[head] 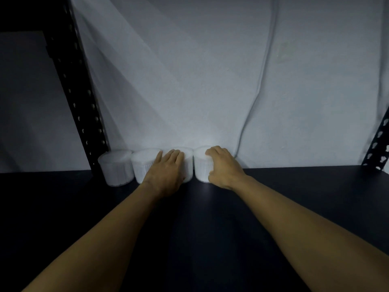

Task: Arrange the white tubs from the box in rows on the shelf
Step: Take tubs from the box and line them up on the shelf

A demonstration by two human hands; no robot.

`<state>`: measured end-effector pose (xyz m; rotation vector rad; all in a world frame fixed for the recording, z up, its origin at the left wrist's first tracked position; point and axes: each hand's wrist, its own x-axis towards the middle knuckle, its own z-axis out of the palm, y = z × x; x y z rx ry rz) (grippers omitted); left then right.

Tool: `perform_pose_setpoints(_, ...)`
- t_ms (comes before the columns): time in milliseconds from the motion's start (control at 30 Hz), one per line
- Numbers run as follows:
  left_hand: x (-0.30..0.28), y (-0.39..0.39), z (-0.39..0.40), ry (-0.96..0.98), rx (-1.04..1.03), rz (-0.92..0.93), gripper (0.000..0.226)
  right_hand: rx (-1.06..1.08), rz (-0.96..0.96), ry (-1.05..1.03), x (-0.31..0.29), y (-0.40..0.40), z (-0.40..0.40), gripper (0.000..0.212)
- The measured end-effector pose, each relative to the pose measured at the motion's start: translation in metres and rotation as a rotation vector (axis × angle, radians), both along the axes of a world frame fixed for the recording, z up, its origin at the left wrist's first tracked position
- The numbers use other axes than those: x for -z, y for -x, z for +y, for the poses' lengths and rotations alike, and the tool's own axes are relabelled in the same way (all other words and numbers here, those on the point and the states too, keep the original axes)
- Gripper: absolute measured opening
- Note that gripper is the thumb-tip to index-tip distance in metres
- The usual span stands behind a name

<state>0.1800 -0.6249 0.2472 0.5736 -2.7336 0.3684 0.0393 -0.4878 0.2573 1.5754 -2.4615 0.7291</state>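
Four tubs in a touching row at the back of the shelf [294, 197] against the wall [189, 81]: left hand [166, 171] lies flat-fingered over tub 3 [187, 157], right hand [223, 165] grips tub 4 [201, 165], tub 1 [115, 167] and tub 2 [143, 163] untouched.

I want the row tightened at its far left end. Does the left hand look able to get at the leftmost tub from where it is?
Probably yes. The left hand rests on the third tub, and only the second tub stands between it and the leftmost tub; the dark shelf in front is bare.
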Motion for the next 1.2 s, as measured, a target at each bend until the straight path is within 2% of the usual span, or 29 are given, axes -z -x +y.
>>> perform_pose_setpoints(167,-0.008,-0.004,0.006,0.143,-0.111,-0.040,0.091,-0.014,0.062,-0.102,-0.015,0.002,0.003,0.071)
perform_pose_setpoints(300,-0.013,-0.013,0.018,0.106,-0.107,0.004,0.094,0.002,0.018,-0.059,-0.016,-0.007,0.018,0.084)
perform_pose_setpoints(467,-0.018,-0.029,0.057,0.028,-0.020,0.074,0.088,0.019,0.136,0.010,-0.007,-0.033,0.073,0.076)
perform_pose_setpoints(633,-0.021,-0.039,0.130,-0.079,0.113,0.167,0.085,0.075,0.292,-0.009,-0.005,-0.054,0.157,0.070)
perform_pose_setpoints(767,-0.022,-0.044,0.204,-0.123,0.251,0.215,0.079,0.140,0.346,0.016,-0.002,-0.064,0.239,0.068)
perform_pose_setpoints(967,-0.012,-0.031,0.313,-0.223,0.416,0.244,0.074,0.338,0.371,-0.009,0.022,-0.077,0.375,0.070)
perform_pose_setpoints(1200,0.002,0.002,0.431,-0.266,0.626,0.182,0.074,0.523,0.340,-0.073,0.060,-0.091,0.512,0.068)
